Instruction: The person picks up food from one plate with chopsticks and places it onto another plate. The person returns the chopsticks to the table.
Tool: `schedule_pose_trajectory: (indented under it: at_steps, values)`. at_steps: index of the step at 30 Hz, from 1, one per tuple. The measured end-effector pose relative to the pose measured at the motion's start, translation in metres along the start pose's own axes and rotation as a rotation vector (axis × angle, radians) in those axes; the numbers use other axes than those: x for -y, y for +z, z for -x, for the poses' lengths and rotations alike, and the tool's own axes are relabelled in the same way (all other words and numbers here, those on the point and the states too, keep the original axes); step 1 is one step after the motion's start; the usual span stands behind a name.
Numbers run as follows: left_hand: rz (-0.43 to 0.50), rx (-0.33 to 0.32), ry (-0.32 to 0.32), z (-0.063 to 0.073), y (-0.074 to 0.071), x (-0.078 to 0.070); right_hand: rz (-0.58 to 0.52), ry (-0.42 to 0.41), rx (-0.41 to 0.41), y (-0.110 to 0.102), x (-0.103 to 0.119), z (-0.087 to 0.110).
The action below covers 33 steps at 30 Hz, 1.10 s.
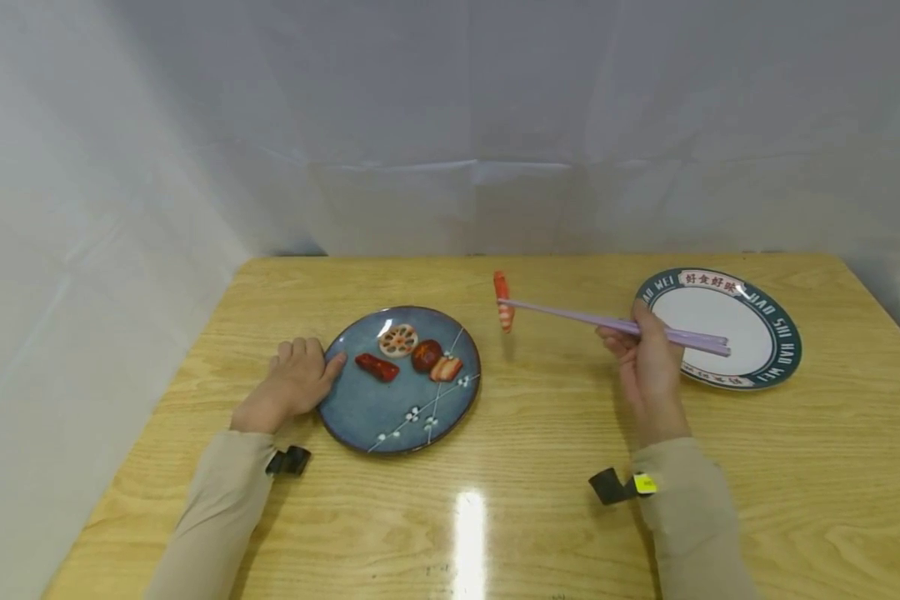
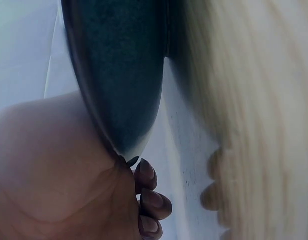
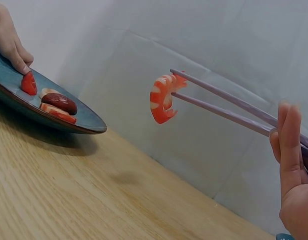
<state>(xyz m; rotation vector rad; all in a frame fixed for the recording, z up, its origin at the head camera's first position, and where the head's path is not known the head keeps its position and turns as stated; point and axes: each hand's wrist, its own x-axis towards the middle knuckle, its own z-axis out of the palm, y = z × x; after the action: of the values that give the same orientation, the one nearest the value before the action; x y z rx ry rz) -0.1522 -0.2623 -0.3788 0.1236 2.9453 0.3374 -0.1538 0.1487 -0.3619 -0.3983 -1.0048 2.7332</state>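
My right hand holds a pair of lilac chopsticks, their tips pinching a red-and-white shrimp in the air above the table. Left of it is a blue-grey plate with a white blossom pattern. My left hand grips that plate's left rim, thumb over the edge and fingers outside it. Food pieces lie on the plate: a lotus root slice, a dark red piece, a round brown piece like a mushroom cap and a striped pale-and-red piece.
A white plate with a dark green lettered rim stands on the right, partly behind my right hand. Both plates are on a wooden table. Pale sheeting hangs behind the table and along its left side.
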Motion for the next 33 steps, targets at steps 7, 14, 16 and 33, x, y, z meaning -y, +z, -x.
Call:
schedule_pose_trajectory:
  at_steps: [7,14,16,33]
  values:
    - [-0.007,-0.016,0.0,-0.001,0.001,0.0,0.023,-0.001,0.041,0.002,-0.004,0.002]
    - [-0.007,-0.017,-0.001,-0.003,0.004,0.002,0.063,0.01,0.052,0.003,-0.006,0.004]
    - [-0.007,-0.009,-0.003,-0.003,0.004,0.003,0.072,0.015,0.063,0.003,-0.006,0.004]
    - [-0.003,-0.012,-0.001,-0.001,0.004,0.004,0.15,-0.01,0.22,0.006,-0.013,0.006]
